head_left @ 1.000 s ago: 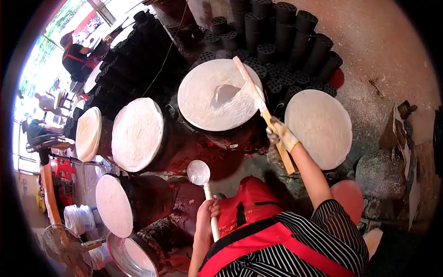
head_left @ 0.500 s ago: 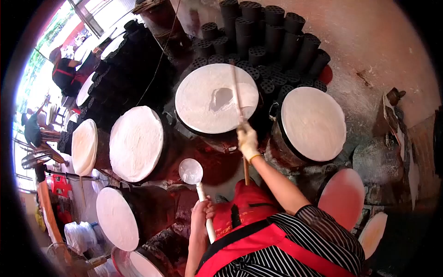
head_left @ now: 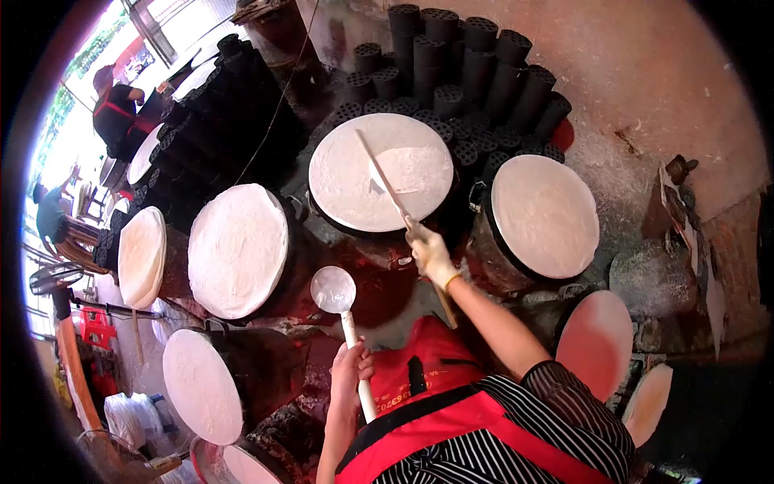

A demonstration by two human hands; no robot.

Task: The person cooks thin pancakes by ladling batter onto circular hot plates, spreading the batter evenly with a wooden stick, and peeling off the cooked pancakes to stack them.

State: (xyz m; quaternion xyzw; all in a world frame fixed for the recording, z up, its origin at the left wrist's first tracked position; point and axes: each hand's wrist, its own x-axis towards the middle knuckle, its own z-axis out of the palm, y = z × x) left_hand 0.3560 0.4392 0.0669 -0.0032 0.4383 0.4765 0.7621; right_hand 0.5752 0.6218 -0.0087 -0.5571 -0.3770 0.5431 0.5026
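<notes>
My right hand, in a pale glove, is closed round a long wooden stick. The stick's far part lies across a round griddle coated in white batter, where a smoother patch shows on the right side. My left hand is bare and wrapped round the white handle of a ladle. The ladle's round bowl, whitish inside, is held up in front of my red apron, apart from the griddles.
More white-coated round griddles stand at the left, right and lower left. A reddish disc leans at lower right. Black perforated coal briquettes are stacked behind. Another person works at far left.
The stick has swung left across the griddle, its far end now further left. The darker bare patch on the batter has become mostly whitish. The ladle has hardly moved.
</notes>
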